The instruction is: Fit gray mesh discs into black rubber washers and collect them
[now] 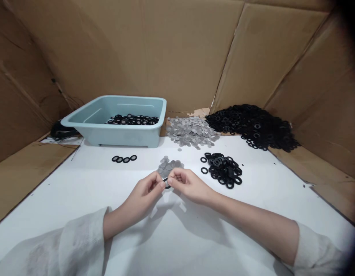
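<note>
My left hand (145, 192) and right hand (189, 186) both pinch one black ring (166, 183) just above the table (79, 188), with the grey discs (168, 165) at twelve o'clock and spare rings (223, 171) at two o'clock, kept within easy reach.

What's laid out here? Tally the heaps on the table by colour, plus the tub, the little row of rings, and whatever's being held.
Black ring heaps: 2
Grey disc heaps: 2
Blue tub: 1
Rings in the row: 4
Held ring, pinched between left hand and right hand: 1
Total: 10
</note>
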`<state>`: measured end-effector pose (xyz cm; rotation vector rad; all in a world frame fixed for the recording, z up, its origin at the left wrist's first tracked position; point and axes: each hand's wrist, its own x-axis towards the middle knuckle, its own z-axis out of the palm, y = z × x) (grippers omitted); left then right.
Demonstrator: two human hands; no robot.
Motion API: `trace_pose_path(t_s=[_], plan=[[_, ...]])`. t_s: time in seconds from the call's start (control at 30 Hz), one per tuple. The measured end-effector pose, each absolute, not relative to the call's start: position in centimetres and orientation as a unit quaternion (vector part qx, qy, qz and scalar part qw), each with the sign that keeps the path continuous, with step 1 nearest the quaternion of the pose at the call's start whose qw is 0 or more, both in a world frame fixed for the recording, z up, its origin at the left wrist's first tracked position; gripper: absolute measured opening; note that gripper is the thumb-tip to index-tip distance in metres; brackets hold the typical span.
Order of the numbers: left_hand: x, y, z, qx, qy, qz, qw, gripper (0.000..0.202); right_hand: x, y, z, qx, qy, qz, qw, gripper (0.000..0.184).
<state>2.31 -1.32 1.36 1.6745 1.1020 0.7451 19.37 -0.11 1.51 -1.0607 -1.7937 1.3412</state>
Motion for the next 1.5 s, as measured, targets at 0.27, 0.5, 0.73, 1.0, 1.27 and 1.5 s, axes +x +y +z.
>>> trace_pose_path(t_s=[0.27,0.5,0.73,1.0,1.27,1.5], plan=[[2.6,-1.3,1.2,0.720,0.473,0.295,0.412,0.031,19.4,0.1,0.7,-0.392,-0.634,0.591,0.308,0.020],[2.5,-1.5,1.6,0.730,0.483,0.282,0.393,0.031,19.0,-0.1,0.8,-0.406,-0.620,0.594,0.313,0.018],[2.5,-1.6,1.3,0.719,0.472,0.287,0.421,0.031,18.8,-0.6,-0.1,-0.389,-0.624,0.575,0.360,0.019],[2.7,-1.7,1.7,0.684,0.475,0.317,0.455,0.031,18.8,-0.7,0.6,-0.355,-0.668,0.501,0.420,0.021],[2.6,-1.5,1.1,0.649,0.479,0.360,0.470,0.020,18.8,-0.7,0.6,-0.372,-0.713,0.434,0.406,0.021],[2.9,-1.5,1.2,0.614,0.460,0.374,0.521,0.013,18.8,-0.8,0.3,-0.345,-0.738,0.425,0.393,0.027]])
